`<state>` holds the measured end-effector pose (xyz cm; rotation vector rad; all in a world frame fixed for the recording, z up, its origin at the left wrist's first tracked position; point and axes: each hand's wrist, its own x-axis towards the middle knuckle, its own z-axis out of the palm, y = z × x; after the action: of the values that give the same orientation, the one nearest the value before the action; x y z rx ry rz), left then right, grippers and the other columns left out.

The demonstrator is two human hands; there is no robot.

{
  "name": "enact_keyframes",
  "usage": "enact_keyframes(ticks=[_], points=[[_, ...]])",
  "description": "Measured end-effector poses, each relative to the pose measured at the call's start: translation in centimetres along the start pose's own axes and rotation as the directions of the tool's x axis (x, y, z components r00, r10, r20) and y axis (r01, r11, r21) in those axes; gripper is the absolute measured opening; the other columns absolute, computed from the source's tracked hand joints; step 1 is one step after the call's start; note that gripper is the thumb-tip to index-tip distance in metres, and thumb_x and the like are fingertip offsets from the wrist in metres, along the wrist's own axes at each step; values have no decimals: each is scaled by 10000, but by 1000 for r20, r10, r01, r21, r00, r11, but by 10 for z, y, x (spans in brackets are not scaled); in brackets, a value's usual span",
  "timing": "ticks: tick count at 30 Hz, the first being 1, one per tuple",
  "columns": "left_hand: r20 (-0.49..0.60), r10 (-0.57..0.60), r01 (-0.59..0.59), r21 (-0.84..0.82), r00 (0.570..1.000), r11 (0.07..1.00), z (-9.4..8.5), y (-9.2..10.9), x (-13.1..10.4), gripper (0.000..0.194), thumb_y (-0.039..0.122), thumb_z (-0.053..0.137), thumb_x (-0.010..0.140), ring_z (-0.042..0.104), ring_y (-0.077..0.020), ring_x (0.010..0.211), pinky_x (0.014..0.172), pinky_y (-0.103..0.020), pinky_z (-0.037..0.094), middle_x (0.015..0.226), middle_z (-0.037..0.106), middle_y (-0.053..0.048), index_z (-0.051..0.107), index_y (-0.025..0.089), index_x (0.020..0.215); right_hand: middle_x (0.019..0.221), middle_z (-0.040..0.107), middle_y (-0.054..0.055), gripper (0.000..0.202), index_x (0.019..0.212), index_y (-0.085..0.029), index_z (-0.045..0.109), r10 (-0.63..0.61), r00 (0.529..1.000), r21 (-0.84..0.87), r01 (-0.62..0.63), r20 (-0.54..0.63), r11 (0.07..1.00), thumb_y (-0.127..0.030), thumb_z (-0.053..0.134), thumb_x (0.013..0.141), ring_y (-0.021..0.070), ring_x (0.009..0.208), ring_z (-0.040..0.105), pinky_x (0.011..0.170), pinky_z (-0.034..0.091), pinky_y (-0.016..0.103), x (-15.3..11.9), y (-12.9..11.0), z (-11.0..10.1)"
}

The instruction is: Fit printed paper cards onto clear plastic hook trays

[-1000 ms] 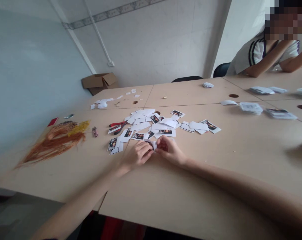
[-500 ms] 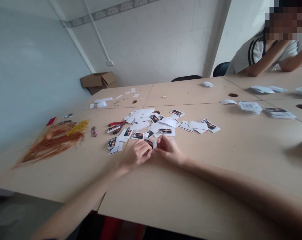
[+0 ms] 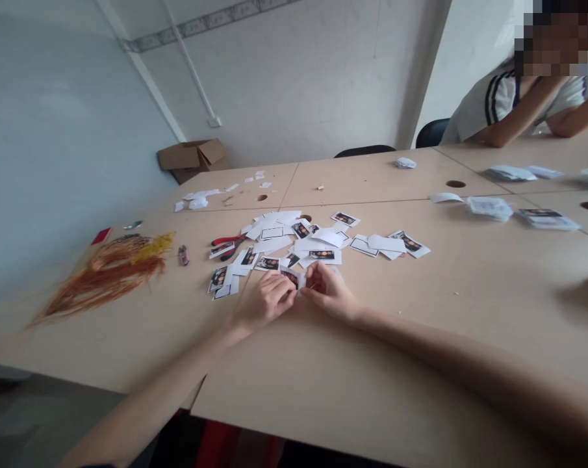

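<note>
My left hand (image 3: 270, 299) is closed around a small printed card (image 3: 290, 275), white-edged with a dark picture, held just above the table's near side. At the card's right edge my right hand (image 3: 329, 294) is pinched, thumb against fingertips. Whatever thin or small thing sits in that pinch is too small to make out. Just beyond both hands spreads a loose heap of white cards (image 3: 273, 244), some picture side up, some blank or black-framed. Red-handled pliers (image 3: 225, 242) lie at the heap's left, partly under a card.
A bundle of orange strands (image 3: 113, 279) with a yellow bunch (image 3: 152, 248) lies left, near a small pink tool (image 3: 183, 255). Stacks of cards (image 3: 489, 208) stand right. A cardboard box (image 3: 193, 159) is behind the table. Another person (image 3: 505, 117) sits across at right.
The view has shifted very slightly. Both hands stay at the card, with hardly any visible movement of the fingers.
</note>
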<state>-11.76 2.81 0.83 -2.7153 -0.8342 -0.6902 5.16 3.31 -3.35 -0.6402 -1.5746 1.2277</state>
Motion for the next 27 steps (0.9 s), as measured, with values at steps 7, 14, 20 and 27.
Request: enact_keyframes(ticks=[7, 14, 20, 27], points=[[-7, -11, 11, 5, 1000, 1000, 1, -1, -1, 133, 129, 431, 786, 461, -122, 648, 669, -260, 380, 619, 520, 6, 457, 170, 663, 729, 409, -26, 180, 762, -206, 368, 2, 1000, 18, -1, -7, 1000, -137, 517, 687, 88, 615, 403, 554, 368, 243, 1, 3, 0], [-22, -39, 39, 2, 999, 999, 2, -1, -3, 128, 144, 428, 787, 476, -126, 684, 702, -274, 383, 637, 538, 3, 470, 171, 669, 718, 406, -30, 178, 754, -200, 370, 17, 1000, 43, -17, -4, 999, -150, 523, 679, 79, 594, 396, 537, 359, 236, 1, 0, 0], [9, -103, 103, -63, 995, 993, 2, -10, -6, 192, 156, 345, 819, 485, -142, 704, 730, -306, 388, 666, 557, -14, 497, 173, 704, 743, 416, -22, 183, 772, -205, 366, 28, 1000, 59, -28, 4, 998, -171, 527, 693, 90, 636, 431, 579, 392, 248, 1, 0, 0], [-7, -72, 71, -85, 997, 994, 2, -10, -6, 70, 230, 508, 757, 499, -165, 776, 752, -316, 398, 710, 581, -24, 501, 169, 724, 743, 426, -18, 185, 770, -206, 360, 13, 1000, 56, -14, 27, 998, -171, 529, 703, 96, 644, 447, 583, 409, 254, 0, 2, 0]])
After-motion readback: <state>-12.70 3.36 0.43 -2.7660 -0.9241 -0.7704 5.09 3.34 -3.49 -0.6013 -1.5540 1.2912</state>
